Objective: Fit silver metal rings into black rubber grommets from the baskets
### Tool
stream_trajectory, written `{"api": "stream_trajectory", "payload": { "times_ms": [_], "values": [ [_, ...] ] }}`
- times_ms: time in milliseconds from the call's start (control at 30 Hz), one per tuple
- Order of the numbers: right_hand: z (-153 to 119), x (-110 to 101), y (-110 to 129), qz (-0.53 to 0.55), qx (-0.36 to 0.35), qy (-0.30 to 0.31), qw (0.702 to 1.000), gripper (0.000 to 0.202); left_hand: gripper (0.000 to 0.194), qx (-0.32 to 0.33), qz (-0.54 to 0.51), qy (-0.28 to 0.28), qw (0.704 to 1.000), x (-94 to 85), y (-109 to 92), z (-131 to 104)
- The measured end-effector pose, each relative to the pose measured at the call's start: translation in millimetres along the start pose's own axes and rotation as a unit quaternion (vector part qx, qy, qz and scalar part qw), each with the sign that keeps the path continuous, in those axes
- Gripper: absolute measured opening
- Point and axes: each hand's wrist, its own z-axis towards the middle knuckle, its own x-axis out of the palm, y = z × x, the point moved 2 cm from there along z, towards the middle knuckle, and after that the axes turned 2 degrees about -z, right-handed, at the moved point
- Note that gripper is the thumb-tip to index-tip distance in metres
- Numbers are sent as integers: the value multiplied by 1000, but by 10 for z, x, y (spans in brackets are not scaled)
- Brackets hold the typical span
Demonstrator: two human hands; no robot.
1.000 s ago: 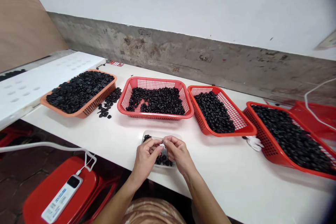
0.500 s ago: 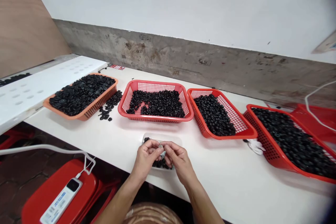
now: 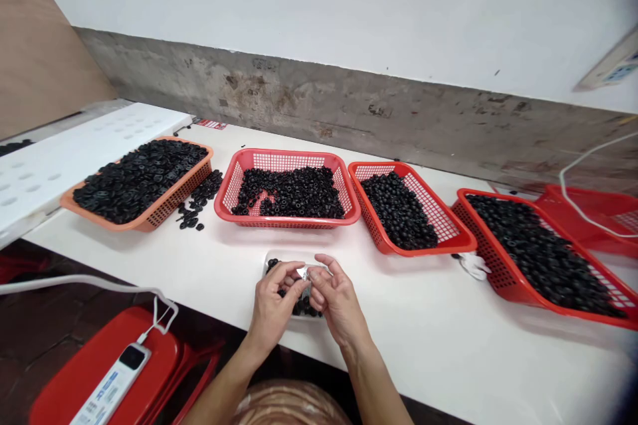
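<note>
A small shiny piece point(image 3: 302, 272), which looks like clear plastic film or a little bag, is pinched between both my hands. My left hand point(image 3: 274, 300) grips its left side with thumb and forefinger. On the other side, my right hand point(image 3: 335, 292) pinches it between thumb and a finger, the forefinger lifted away. Just beneath my hands stands a small white tray point(image 3: 266, 272) holding round black parts point(image 3: 305, 307); my fingers hide much of it.
Beyond the tray is a red basket point(image 3: 286, 220) of black rings. More red baskets point(image 3: 383, 239) point(image 3: 503, 279) of black parts stand rightward. An orange basket point(image 3: 144, 220) is at left, with loose black pieces point(image 3: 192, 218) beside it. A white power bank point(image 3: 112, 385) lies on a red stool point(image 3: 54, 378).
My right forefinger has lifted off the shiny piece, and the hands have turned slightly. The view has shifted a little, so the baskets appear further left.
</note>
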Motion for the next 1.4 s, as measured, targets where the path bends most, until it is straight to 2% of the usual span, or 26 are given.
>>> {"api": "stream_trajectory", "payload": {
  "times_ms": [133, 267, 367, 500, 733, 833, 933, 1067, 1167, 1267, 1400],
  "values": [
    [-6, -22, -33, -10, -14, -2, 1000, 53, 18, 11, -1, 25, 1000, 12, 16, -4],
    [-15, -62, -60, -78, -29, -6, 997, 49, 18, 12, -11, 8, 1000, -1, 11, 1],
    [-31, -77, -86, -168, -16, 26, 985, 41, 17, 27, 1, -12, 1000, -17, -14, 5],
    [-50, -77, -97, -182, -22, 49, 982, 39, 19, 52, 29, -12, 998, -25, -41, -11],
    [-53, -86, -99, -215, -68, 16, 974, 33, 19, 154, 145, -38, 977, -41, -25, -62],
    [-83, -89, -95, -277, -124, -25, 952, 26, 16, 164, 155, -52, 973, -45, -6, -67],
    [-115, -89, -83, -362, -202, -64, 908, 19, 13, 135, 139, -45, 980, -49, -2, -63],
    [-136, -101, -47, -440, -309, -103, 837, 14, 16, 16, 55, -21, 998, -79, 23, -37],
    [-136, -122, -15, -467, -331, -104, 813, 14, 20, -59, -16, -6, 998, -103, 56, -18],
    [-131, -132, 16, -478, -308, -88, 818, 17, 20, -59, -24, -2, 998, -108, 61, -16],
    [-125, -99, 21, -444, -215, -43, 869, 26, 15, 27, 52, -13, 998, -90, 25, -40]
  ]
}}
